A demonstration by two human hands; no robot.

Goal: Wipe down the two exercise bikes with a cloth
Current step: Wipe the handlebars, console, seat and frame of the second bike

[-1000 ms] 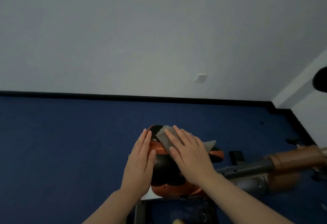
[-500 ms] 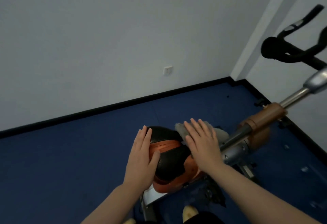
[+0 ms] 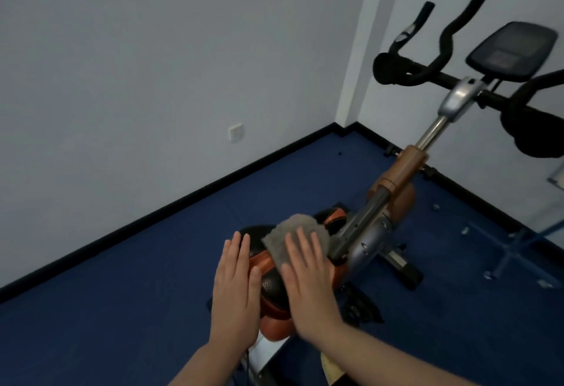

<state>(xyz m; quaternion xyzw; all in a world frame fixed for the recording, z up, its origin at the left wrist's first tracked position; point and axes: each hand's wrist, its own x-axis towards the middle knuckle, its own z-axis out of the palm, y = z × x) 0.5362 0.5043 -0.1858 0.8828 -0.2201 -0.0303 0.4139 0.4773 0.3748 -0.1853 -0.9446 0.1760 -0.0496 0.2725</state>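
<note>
Head view: right hand (image 3: 308, 291) flat, grip released, pressing cloth (image 3: 293, 240) on bike saddle (image 3: 270, 286); left hand (image 3: 236, 297) flat alongside, released

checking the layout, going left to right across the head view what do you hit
wall socket → left hand → grey cloth under the right hand → brown frame post → bike console

A small exercise room: dark blue padded floor (image 3: 122, 309), bare pale grey walls (image 3: 152, 50) with black skirting (image 3: 213, 185), and on the right an orange-and-silver exercise bike (image 3: 399, 172) with black handlebars (image 3: 439, 62) and a console (image 3: 512, 50).
</note>
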